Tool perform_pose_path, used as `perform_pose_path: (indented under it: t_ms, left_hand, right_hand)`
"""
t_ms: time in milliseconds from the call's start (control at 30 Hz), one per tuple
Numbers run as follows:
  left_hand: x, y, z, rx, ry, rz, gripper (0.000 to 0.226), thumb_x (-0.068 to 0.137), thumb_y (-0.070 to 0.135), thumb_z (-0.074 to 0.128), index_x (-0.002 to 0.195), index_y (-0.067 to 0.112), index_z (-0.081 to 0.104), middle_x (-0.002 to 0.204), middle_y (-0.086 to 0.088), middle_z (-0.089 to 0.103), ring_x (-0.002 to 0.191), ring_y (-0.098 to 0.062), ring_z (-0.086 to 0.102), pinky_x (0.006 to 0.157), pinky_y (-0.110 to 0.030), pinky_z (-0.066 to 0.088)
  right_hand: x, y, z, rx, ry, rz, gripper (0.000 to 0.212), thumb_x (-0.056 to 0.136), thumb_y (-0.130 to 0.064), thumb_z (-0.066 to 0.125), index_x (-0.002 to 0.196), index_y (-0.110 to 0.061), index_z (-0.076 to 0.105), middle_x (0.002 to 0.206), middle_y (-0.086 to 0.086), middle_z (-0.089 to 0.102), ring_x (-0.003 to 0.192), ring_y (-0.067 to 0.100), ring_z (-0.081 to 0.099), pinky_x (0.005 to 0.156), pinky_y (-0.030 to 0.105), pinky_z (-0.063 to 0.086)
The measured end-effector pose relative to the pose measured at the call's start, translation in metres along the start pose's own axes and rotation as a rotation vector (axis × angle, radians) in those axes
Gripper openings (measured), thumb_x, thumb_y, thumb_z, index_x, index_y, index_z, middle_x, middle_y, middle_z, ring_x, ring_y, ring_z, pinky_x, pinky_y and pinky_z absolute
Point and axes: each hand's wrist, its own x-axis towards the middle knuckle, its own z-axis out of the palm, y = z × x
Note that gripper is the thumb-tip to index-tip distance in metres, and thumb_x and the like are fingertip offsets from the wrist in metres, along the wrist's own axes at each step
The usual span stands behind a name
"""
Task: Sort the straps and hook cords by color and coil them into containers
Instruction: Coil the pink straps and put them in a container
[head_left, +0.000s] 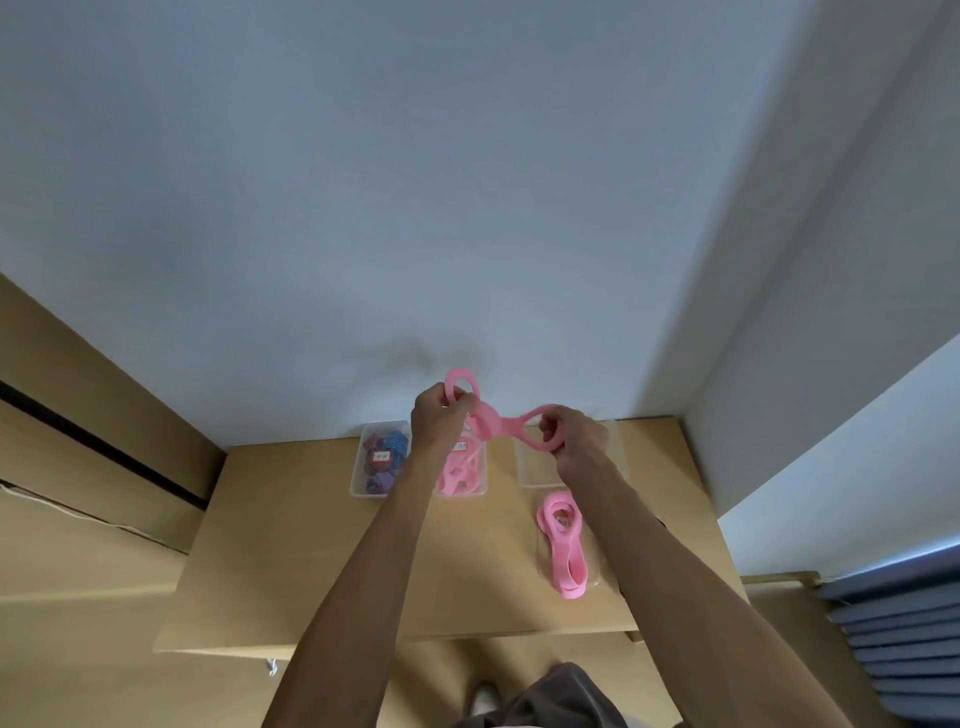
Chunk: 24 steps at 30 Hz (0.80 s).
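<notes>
Pale walls met in a corner behind the wooden table (291, 545). Above its far edge, the left hand (436, 413) and right hand (574, 434) each pinched one looped end of a pink strap (493, 423), twisted between the two grips. Below the left grip stood a clear container (363, 480) of blue and purple straps and, just beside it, a second container (480, 486) of pink ones. Below the right grip sat a third container (530, 478), with loose pink straps (563, 540) nearer the person.

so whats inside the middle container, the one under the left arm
Pink straps, loosely coiled, lie in the middle container. The left forearm covers its left side, so how many there are cannot be told.
</notes>
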Motion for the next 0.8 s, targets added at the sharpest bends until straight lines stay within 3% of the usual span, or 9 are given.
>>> perform_pose_path:
  t_ms: [100,200,267,333,400,500,567,667,800]
  left_hand:
    - [-0.009,0.004,0.013,0.015,-0.092,0.101,0.004,0.085,0.013,0.069,0.082,0.016,0.068,0.08,0.003,0.069,0.073,-0.011,0.062,0.064,-0.022,0.047]
    - [-0.016,0.012,0.022,0.048,-0.198,0.252,0.013,0.083,0.005,0.067,0.082,0.017,0.072,0.079,0.003,0.072,0.072,-0.006,0.065,0.063,-0.015,0.047]
    - [-0.015,0.016,0.023,0.059,-0.214,0.293,0.022,0.084,-0.001,0.057,0.085,0.01,0.076,0.082,-0.003,0.075,0.079,-0.013,0.069,0.069,-0.019,0.052]
    - [-0.012,0.02,0.022,0.026,-0.207,0.315,0.031,0.087,-0.009,0.046,0.09,0.0,0.075,0.084,-0.014,0.074,0.083,-0.025,0.071,0.076,-0.028,0.057]
    - [-0.01,0.022,0.022,-0.013,-0.203,0.334,0.033,0.092,-0.01,0.039,0.089,-0.003,0.071,0.082,-0.015,0.072,0.078,-0.025,0.073,0.072,-0.028,0.057]
    - [-0.011,0.025,0.022,-0.202,-0.24,0.255,0.031,0.098,-0.004,0.04,0.093,0.003,0.07,0.082,-0.007,0.074,0.079,-0.021,0.075,0.068,-0.025,0.058]
    - [-0.012,0.026,0.021,-0.332,-0.247,0.17,0.028,0.1,0.003,0.046,0.094,0.01,0.072,0.087,-0.005,0.076,0.082,-0.023,0.076,0.067,-0.025,0.058]
    - [-0.01,0.025,0.02,-0.392,-0.243,0.096,0.021,0.097,0.007,0.055,0.092,0.013,0.074,0.088,-0.009,0.076,0.086,-0.027,0.075,0.07,-0.031,0.059]
    - [-0.008,0.021,0.02,-0.332,-0.227,0.146,0.019,0.098,0.003,0.054,0.091,0.004,0.072,0.089,-0.019,0.072,0.083,-0.027,0.072,0.068,-0.03,0.057]
  right_hand:
    - [-0.006,-0.005,0.018,0.022,-0.118,-0.057,0.012,0.078,0.006,0.064,0.071,-0.001,0.07,0.068,0.012,0.067,0.061,0.02,0.062,0.068,0.033,0.054]
    - [-0.016,-0.008,0.031,-0.154,-0.209,-0.287,0.037,0.076,0.012,0.056,0.058,-0.015,0.074,0.063,0.002,0.069,0.065,0.017,0.065,0.066,0.028,0.056]
    - [-0.021,-0.012,0.033,-0.252,-0.24,-0.401,0.042,0.075,0.012,0.056,0.055,-0.02,0.074,0.061,-0.005,0.069,0.062,0.01,0.066,0.059,0.021,0.055]
    - [-0.022,-0.015,0.033,-0.285,-0.25,-0.441,0.036,0.077,0.009,0.057,0.062,-0.018,0.075,0.07,0.003,0.073,0.067,0.016,0.068,0.062,0.027,0.057]
    - [-0.023,-0.017,0.034,-0.293,-0.266,-0.447,0.025,0.081,0.006,0.058,0.074,-0.009,0.077,0.076,0.011,0.074,0.068,0.023,0.071,0.06,0.03,0.057]
    - [-0.028,-0.019,0.035,-0.24,-0.371,-0.492,0.014,0.086,-0.002,0.061,0.08,0.005,0.072,0.067,0.008,0.07,0.061,0.019,0.069,0.053,0.026,0.054]
    - [-0.028,-0.021,0.035,-0.232,-0.46,-0.51,0.012,0.087,-0.004,0.065,0.087,0.0,0.076,0.078,0.012,0.074,0.07,0.023,0.072,0.06,0.031,0.057]
    - [-0.023,-0.022,0.037,-0.272,-0.398,-0.484,0.018,0.08,0.001,0.069,0.092,-0.01,0.076,0.086,0.008,0.076,0.077,0.021,0.072,0.068,0.032,0.059]
    - [-0.016,-0.029,0.04,-0.24,-0.22,-0.388,0.023,0.077,0.002,0.071,0.096,-0.009,0.067,0.078,0.007,0.075,0.064,0.018,0.068,0.066,0.031,0.055]
